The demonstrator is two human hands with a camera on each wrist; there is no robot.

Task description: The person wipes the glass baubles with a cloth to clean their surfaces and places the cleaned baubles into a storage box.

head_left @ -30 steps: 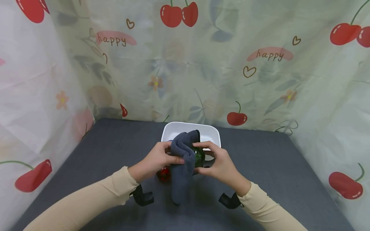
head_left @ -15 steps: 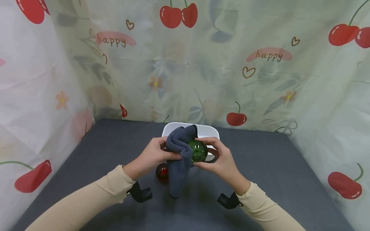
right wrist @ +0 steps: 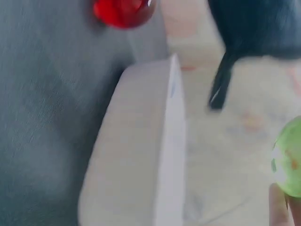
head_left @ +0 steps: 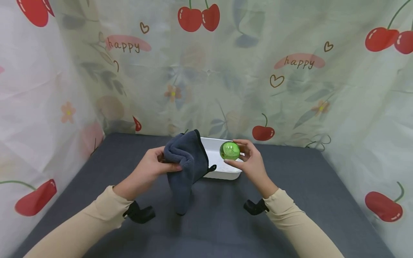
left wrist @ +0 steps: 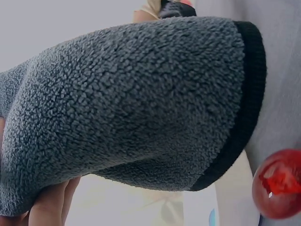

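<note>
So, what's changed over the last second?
The left hand drew the cloth left; the right hand moved the green ball up and right in the head view, so the two have parted. The cloth now hides the red ball there, but not in wrist views. Both hands kept their hold; the tray stayed put.

Both sleeved arms extend forward, left grip and right grip pinching, apart.

My cloth is grey-blue, edged black; my green ball is see-through; the red ball, partly cropped, seems brighter inside; the tray is white, the curtain cherry-printed.
</note>
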